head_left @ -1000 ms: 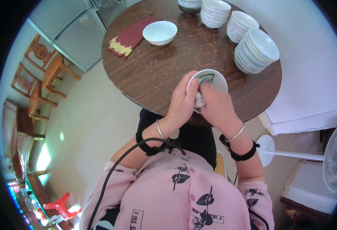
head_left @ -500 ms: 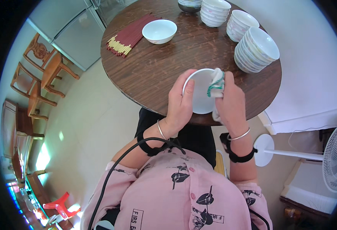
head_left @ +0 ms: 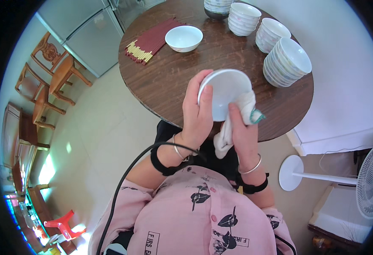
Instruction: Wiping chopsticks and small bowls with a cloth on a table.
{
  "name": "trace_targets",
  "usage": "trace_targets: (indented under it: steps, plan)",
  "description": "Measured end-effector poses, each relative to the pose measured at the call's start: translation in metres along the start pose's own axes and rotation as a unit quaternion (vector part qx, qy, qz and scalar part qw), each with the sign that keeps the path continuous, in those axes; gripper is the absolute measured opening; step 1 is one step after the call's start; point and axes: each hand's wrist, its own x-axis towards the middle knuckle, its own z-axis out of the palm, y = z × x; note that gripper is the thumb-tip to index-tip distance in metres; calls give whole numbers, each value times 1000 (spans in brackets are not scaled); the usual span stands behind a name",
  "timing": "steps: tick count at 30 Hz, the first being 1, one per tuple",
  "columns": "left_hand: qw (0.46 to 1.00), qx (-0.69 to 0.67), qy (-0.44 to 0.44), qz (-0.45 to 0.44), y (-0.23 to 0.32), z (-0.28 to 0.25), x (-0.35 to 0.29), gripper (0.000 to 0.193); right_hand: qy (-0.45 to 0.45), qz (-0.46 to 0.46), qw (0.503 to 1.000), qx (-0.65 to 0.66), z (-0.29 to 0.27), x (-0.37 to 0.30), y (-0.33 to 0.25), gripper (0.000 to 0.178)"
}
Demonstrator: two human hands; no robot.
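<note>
My left hand (head_left: 198, 106) grips a white bowl (head_left: 226, 91) by its left side, thumb inside the rim and fingers around the outside. The bowl is tilted over the near edge of the round table, its inside facing me. My right hand (head_left: 242, 131) is closed on a white cloth (head_left: 246, 106) with a green edge, pressed against the bowl's lower right rim. One end of the cloth hangs below the hand. Another white bowl (head_left: 184, 39) stands upright on the table, beside a spread of dark red chopsticks (head_left: 154, 38) with gold ends.
Stacks of bowls stand along the table's far right side, the nearest a leaning stack (head_left: 285, 63). The dark wooden table (head_left: 165, 80) has a rounded edge. A white fan (head_left: 371, 180) stands at right, wooden chairs (head_left: 61, 72) and a fridge (head_left: 93, 40) at left, a red stool (head_left: 65, 225) lower left.
My right hand with the cloth has moved down and left, from the bowl's right rim to its lower right. The held bowl has turned and risen slightly. The whole view has shifted a little.
</note>
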Motion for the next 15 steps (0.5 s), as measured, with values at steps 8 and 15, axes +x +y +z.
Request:
trace_targets:
  steps: [8,15]
  plan:
    - [960,104,-248,-83,7,-20,26,27,-21,-103,980,-170,-15,15,-40,22]
    - [950,65,-239,-191,14,-29,25,22,-60,-90,978,-176,-22,11,-28,29]
